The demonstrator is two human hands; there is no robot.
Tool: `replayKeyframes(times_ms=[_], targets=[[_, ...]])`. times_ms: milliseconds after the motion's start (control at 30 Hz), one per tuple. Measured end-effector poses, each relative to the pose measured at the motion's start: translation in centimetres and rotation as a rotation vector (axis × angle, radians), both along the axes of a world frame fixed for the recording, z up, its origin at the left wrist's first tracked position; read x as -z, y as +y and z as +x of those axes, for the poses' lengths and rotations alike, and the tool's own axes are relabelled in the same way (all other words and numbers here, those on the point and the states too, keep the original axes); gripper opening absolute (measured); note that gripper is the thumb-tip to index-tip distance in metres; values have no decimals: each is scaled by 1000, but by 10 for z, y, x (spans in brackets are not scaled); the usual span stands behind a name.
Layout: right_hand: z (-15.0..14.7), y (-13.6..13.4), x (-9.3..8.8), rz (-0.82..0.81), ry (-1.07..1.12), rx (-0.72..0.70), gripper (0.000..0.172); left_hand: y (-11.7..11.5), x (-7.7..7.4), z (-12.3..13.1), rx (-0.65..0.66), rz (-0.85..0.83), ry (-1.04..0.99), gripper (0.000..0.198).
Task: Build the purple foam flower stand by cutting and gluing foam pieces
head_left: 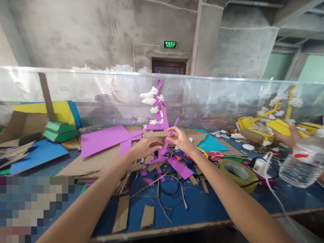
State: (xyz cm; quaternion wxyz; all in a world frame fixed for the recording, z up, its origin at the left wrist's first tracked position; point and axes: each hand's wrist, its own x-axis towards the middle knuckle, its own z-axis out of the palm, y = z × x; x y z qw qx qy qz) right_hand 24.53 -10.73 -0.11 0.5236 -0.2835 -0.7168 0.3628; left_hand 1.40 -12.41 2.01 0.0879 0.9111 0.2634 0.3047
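Pinching strip (166, 145), R hand (181, 139), cardbd (147, 216) nr tbl-edge (177, 229)

Water bottle (301, 165) cut off by the right edge, left forearm (88, 192) and right forearm (235, 195) by the bottom, purple strip (165, 147) partly hidden by right hand (182, 140), figures (103, 111) blurred in perforated panel (65, 87)

Craft workshop: cardboard scraps (147, 216), tape roll (229, 182), concrete wall (101, 33).

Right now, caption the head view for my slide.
Right hand pinches a purple strip, left hand nearby, above a blue table.
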Motion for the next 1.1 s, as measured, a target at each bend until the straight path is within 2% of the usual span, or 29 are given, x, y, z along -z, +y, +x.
replayKeyframes(times_ms=[100, 233, 367, 467, 533, 633, 700, 767, 900, 1033, 1100], targets=[[-3, -6, -3, 54, -75, 12, 42, -1, 2, 5, -52, -186, -110, 22], [-11, -14, -4, 76, -100, -1, 45, 3, 7, 9, -32, -323, -243, 22], [-12, -12, -7, 67, -23, -42, 39, 11, 8, 8, -41, -339, -299, 22], [2, -4, -11, 95, -46, 117, 27, 19, 9, 2, -74, -286, -343, 14], [18, 1, -13, 130, -221, 334, 19, 25, 11, -2, -94, -320, -411, 14], [44, 4, -13, 180, -782, 615, 23, 30, 13, -5, -138, -478, -523, 17], [57, 4, -10, 70, -1104, 681, 31, 30, 14, -6, -161, -555, -583, 18], [66, 4, -7, -68, -1300, 681, 36, 28, 14, -6, -166, -587, -609, 21], [74, 7, -4, -256, -1405, 670, 43, 25, 12, -6, -148, -594, -611, 28], [73, 9, -3, -347, -1420, 651, 44, 23, 12, -5, -94, -611, -634, 29], [72, 8, -2, -381, -1407, 648, 39, 23, 11, -5, -64, -633, -672, 30]])
